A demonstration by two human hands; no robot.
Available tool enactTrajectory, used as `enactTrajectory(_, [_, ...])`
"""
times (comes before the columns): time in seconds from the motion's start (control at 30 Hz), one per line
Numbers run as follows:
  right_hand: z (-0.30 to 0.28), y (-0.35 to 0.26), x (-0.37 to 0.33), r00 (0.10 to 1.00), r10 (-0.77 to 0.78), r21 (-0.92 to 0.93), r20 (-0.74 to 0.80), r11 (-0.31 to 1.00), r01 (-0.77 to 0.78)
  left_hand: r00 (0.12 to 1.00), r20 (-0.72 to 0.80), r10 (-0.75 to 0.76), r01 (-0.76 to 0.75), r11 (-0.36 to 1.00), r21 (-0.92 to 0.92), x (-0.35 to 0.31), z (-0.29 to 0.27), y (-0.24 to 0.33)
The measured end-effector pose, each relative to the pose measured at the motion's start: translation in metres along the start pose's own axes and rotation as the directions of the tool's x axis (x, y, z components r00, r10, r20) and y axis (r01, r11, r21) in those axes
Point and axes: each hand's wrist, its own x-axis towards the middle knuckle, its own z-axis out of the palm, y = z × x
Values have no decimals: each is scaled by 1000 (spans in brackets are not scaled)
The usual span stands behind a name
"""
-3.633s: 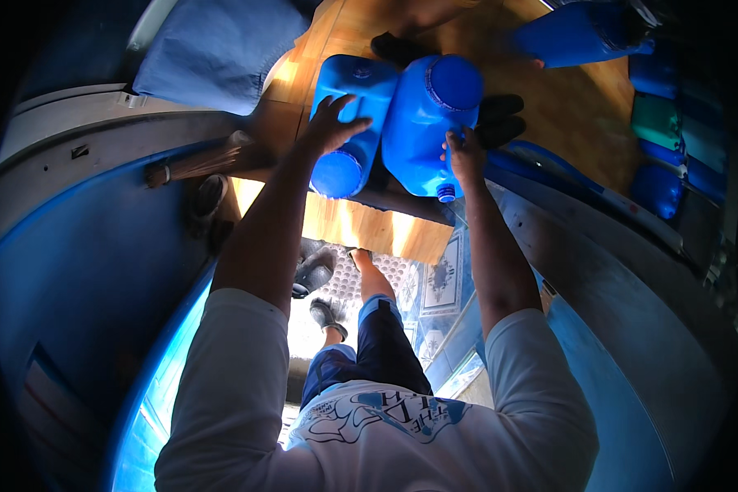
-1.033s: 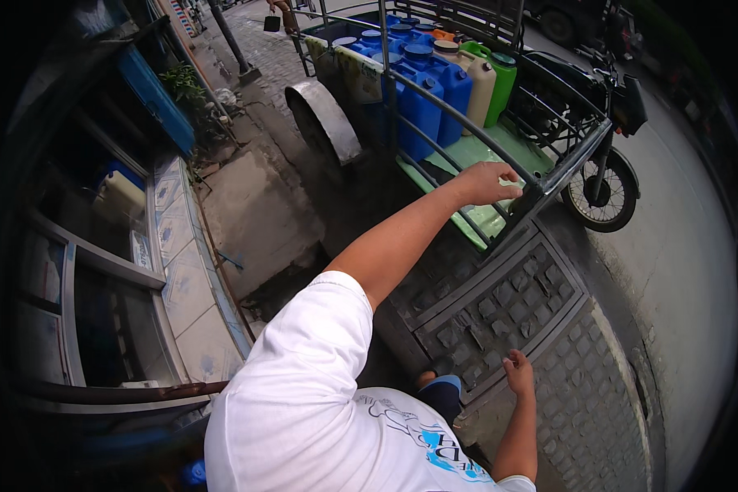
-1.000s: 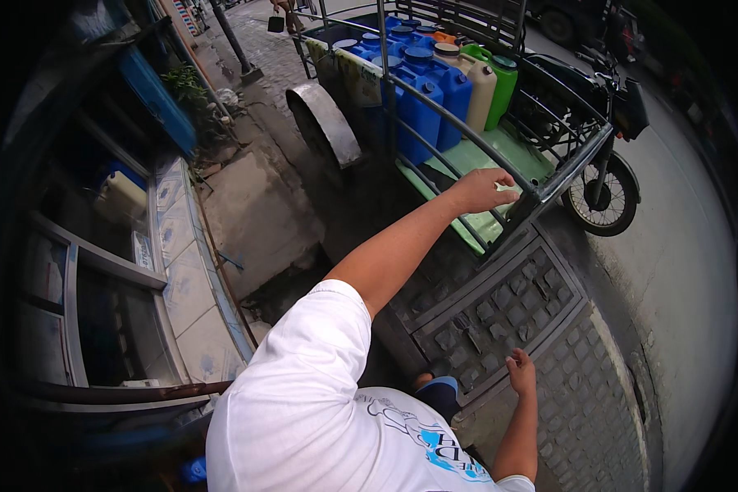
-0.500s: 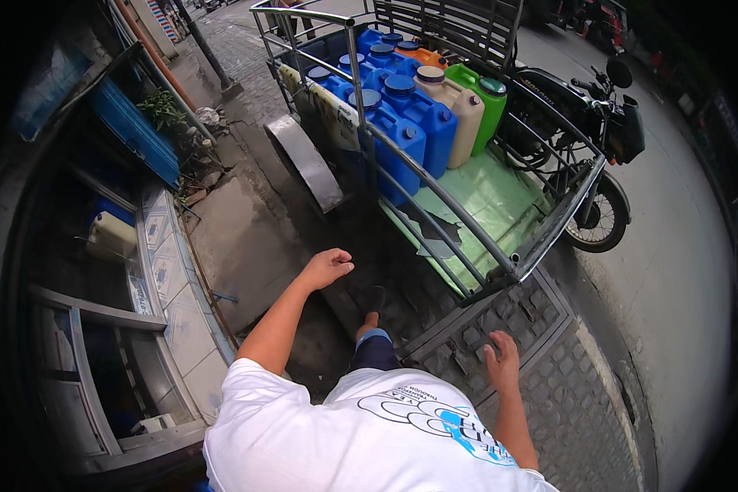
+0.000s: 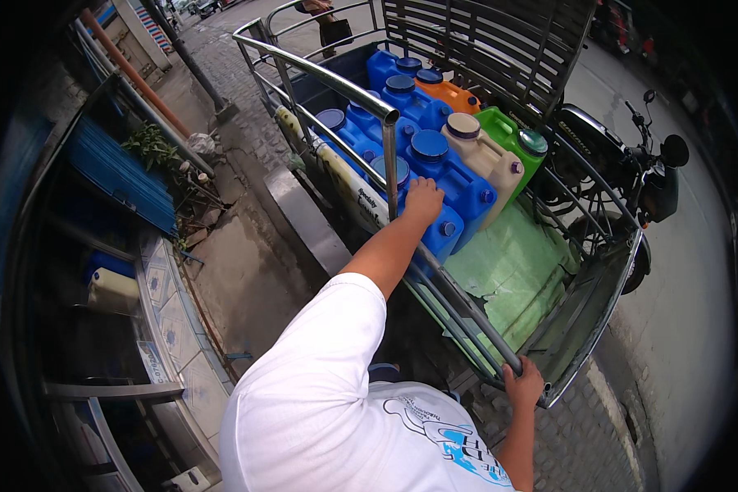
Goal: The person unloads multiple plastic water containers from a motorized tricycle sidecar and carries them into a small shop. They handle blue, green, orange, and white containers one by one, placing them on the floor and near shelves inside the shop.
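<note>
Over the rail of a metal sidecar, my left arm reaches in to the nearest blue water jug. My left hand is closed at the top of that jug, beside its round blue lid; the fingers hide the handle. At the near corner of the sidecar, my right hand is wrapped around the metal rail. More blue jugs stand packed together, with a beige jug, a green jug and an orange jug along the right side.
A green sheet with a torn edge covers the sidecar floor. A black motorcycle is attached on the right. A silver wheel guard sticks out at the left, near the tiled ledge. Another person's hand shows at the far end.
I have come closer to the sidecar. My left hand has gone from hanging free to the nearest blue jug, and my right hand has taken hold of the rail.
</note>
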Motion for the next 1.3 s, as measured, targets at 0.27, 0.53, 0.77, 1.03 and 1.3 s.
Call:
enactTrajectory(0.27, [6, 0, 9, 999, -29, -117, -26, 993, 25, 941, 215, -260, 261, 965, 26, 48, 92, -11])
enactTrajectory(0.53, [-16, -23, 74, 972, -214, 185, -94, 956, 229, 939, 139, 315, -328, 941, 86, 4, 29, 82])
enactTrajectory(0.77, [13, -62, 221, 931, -361, 148, 57, 925, 350, 773, 111, 624, -577, 765, -286, 9, -32, 158])
enactTrajectory(1.03, [38, -73, 241, 906, -306, -238, 292, 894, 379, 687, 308, -658, 577, 236, -782, 123, 44, 68])
enactTrajectory(1.3, [62, -124, 273, 778, -434, 69, 453, 888, 455, 589, 798, -127, 354, -847, -396, 211, 131, 37])
